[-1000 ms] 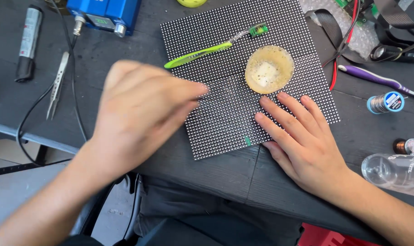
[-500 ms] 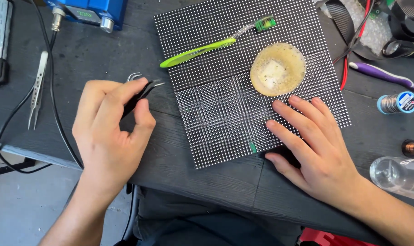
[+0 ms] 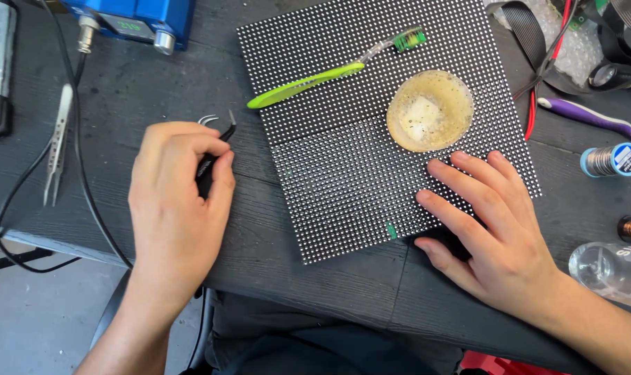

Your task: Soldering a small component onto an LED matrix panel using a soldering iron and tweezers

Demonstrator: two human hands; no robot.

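— Where are the hands?
— The left hand (image 3: pixel 180 201), left of centre, has its grip closed on black curved tweezers (image 3: pixel 214 149) whose tips rest on the tabletop (image 3: pixel 135 90), just beside the dotted panel (image 3: pixel 371 153).
— And the other?
— The right hand (image 3: pixel 492 236) lies flat, fingers spread, pressing the panel's lower right corner.
— Any work on the panel?
— The tips haven't reached it; a green toothbrush (image 3: pixel 315 80) and a round dish (image 3: pixel 430 111) lie on it.

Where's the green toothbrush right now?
Head view: the green toothbrush lies diagonally across the dotted panel's upper part, left of the round yellowish dish.
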